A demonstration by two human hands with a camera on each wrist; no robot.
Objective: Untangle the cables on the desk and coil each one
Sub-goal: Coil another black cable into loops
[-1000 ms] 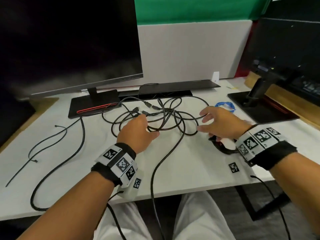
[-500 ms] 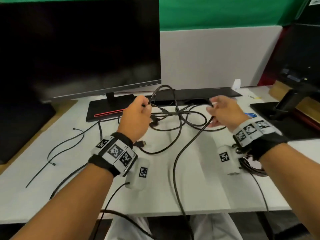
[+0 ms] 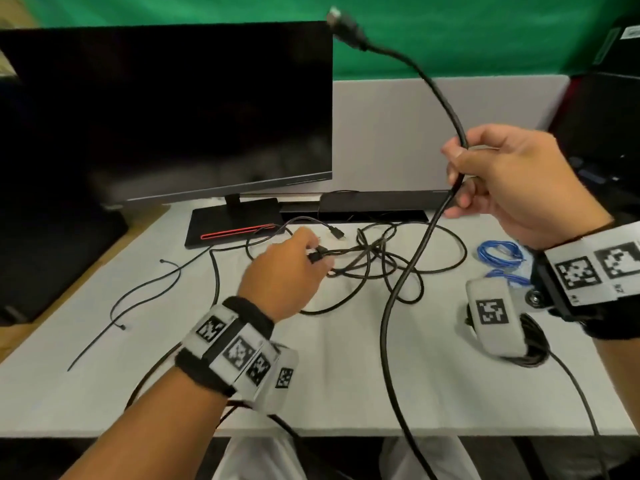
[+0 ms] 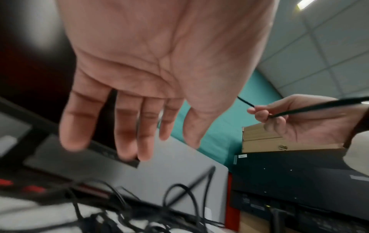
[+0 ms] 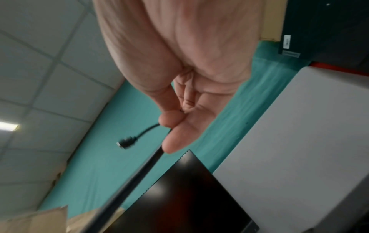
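Observation:
A tangle of thin black cables [image 3: 374, 258] lies on the white desk [image 3: 329, 375] in front of the monitor; the left wrist view shows it blurred [image 4: 139, 217] below my palm. My left hand [image 3: 294, 268] hovers at the tangle's left edge with fingers [image 4: 127, 126] straight and nothing in them. My right hand [image 3: 502, 181] is raised above the desk and grips a thick black cable [image 3: 429, 88]. Its plug [image 3: 341, 22] arcs up to the left, also seen as the plug [image 5: 127, 142] beyond my thumb. The cable's other part drops past the tangle and over the desk's front edge.
A dark monitor [image 3: 166, 112] on its base [image 3: 235, 223] and a flat black bar [image 3: 374, 204] stand behind the tangle. A coiled blue cable [image 3: 498, 252] lies right, a black coil [image 3: 533, 351] under my right wrist. Thin black ties [image 3: 145, 292] lie left. Another screen [image 3: 606, 133] stands far right.
My right hand rose with the thick cable, whose plug end now swings free in the air. My left hand let go of the cables it held up and dropped toward the tangle.

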